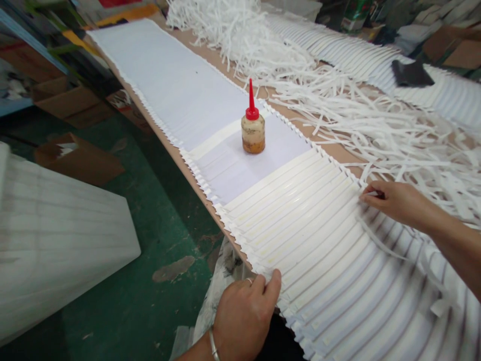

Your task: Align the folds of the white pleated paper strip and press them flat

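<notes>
A long white sheet lies along the table, its near part covered by rows of parallel white strips. My left hand, with a ring and a bracelet, has its curled fingers pinched at the sheet's left edge. At the right edge, my right hand pinches the end of a narrow white strip, which trails blurred towards the lower right. Further up the sheet, between the strip rows and a single strip, stands a glue bottle with a red nozzle, partly filled with amber liquid.
A heap of loose white strips runs along the table's right side. Beyond it lies another striped sheet with a black piece on top. On the floor at left are a white bin and cardboard boxes.
</notes>
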The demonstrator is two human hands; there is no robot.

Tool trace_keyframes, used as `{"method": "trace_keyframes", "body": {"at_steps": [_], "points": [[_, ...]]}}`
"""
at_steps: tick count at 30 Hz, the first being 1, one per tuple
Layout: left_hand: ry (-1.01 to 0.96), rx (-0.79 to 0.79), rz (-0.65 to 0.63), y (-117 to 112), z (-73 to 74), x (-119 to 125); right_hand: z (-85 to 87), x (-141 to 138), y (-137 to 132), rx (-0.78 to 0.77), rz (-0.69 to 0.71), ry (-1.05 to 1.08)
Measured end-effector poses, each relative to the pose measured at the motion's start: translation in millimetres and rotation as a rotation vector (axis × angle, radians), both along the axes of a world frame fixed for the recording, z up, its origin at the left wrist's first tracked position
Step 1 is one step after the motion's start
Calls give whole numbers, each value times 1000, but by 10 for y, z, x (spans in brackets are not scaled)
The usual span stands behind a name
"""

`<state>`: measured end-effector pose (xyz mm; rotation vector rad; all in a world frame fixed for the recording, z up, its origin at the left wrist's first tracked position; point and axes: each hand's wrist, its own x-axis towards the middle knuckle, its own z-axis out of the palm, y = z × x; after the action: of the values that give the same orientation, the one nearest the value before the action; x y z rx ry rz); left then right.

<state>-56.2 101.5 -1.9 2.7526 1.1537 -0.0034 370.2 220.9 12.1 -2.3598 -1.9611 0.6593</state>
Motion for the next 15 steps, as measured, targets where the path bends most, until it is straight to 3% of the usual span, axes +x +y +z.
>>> {"method": "trace_keyframes", "body": {"at_steps": [6,15], "points": [[10,-9,-9,13,-6,-18,-92,110,25,29,-35,22],[28,-35,-13,8,-28,-33,-199,58,122,49,-74,-22]]}}
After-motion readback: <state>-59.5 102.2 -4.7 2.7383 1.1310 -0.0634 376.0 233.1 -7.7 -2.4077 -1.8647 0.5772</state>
